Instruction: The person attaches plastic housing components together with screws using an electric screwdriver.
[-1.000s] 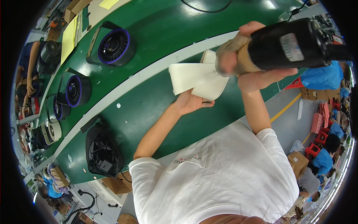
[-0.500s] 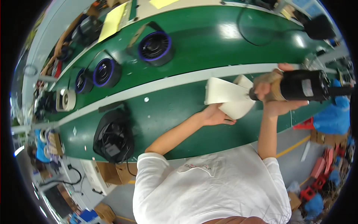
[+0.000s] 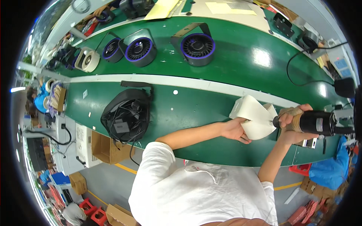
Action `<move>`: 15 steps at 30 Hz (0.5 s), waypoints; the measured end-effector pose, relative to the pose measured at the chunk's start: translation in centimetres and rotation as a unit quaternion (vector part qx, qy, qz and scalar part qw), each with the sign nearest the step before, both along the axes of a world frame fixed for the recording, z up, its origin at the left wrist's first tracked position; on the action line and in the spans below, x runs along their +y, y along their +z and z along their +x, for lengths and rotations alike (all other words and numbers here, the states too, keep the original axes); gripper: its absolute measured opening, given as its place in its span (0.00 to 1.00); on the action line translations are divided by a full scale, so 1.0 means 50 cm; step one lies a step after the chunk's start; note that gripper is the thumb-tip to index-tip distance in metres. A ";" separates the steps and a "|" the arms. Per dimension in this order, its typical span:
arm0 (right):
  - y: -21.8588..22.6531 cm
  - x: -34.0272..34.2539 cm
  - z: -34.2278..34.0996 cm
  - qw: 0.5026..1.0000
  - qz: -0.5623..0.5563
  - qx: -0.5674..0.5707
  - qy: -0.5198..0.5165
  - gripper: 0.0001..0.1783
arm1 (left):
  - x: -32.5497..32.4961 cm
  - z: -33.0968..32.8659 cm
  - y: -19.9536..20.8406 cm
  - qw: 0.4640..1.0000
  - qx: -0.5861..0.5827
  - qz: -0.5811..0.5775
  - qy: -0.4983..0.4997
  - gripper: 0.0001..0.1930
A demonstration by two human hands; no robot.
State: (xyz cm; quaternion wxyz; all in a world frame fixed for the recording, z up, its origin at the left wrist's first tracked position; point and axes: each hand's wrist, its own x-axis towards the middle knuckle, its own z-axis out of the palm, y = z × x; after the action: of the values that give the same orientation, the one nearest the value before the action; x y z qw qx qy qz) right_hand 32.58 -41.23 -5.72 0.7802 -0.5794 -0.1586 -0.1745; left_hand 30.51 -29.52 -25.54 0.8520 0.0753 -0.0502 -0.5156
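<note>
A cream-white curved housing [image 3: 262, 124] with an open bracket-like shape is steadied by my left hand [image 3: 235, 131], whose fingers curl around its lower left edge. From the right, my right hand [image 3: 291, 122] wraps around the tan-taped front of a black electric screwdriver [image 3: 315, 122]. The screwdriver lies sideways, and its tip meets the right side of the housing. The exact contact at the tip is too small to make out.
Several black round units with purple rims, one a fan-like unit [image 3: 198, 47], stand beyond the white divider strip [image 3: 181, 82]. A cream unit [image 3: 88, 60] is beside them. Left of my arm lies a black bag-like case [image 3: 126, 115] with cables. A black cable [image 3: 288, 67] loops at the right.
The view has swung, so the bench items appear further right. My left hand still supports the white housing, and my right hand keeps the screwdriver against it.
</note>
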 end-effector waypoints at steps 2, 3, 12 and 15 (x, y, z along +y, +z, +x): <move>-0.011 -0.012 0.001 1.000 0.013 -0.004 -0.010 0.55 | 0.001 -0.001 0.003 1.000 -0.003 -0.017 -0.009 0.29; -0.015 -0.016 -0.001 1.000 0.015 -0.007 0.004 0.55 | 0.003 -0.004 0.005 1.000 -0.007 -0.016 0.006 0.29; -0.044 -0.051 -0.035 0.994 0.057 -0.069 0.060 0.53 | 0.021 0.007 -0.017 1.000 -0.006 0.004 -0.017 0.30; -0.049 -0.071 -0.061 0.993 0.090 -0.076 0.031 0.51 | 0.039 0.041 -0.007 0.997 -0.020 0.046 -0.055 0.31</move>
State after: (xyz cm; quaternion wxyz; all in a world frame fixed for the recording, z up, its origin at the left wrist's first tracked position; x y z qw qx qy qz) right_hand 29.55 -44.78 -8.16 0.8201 -0.4866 -0.2185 -0.2072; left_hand 32.55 -27.59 -25.90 0.8167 0.1220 -0.0476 -0.5620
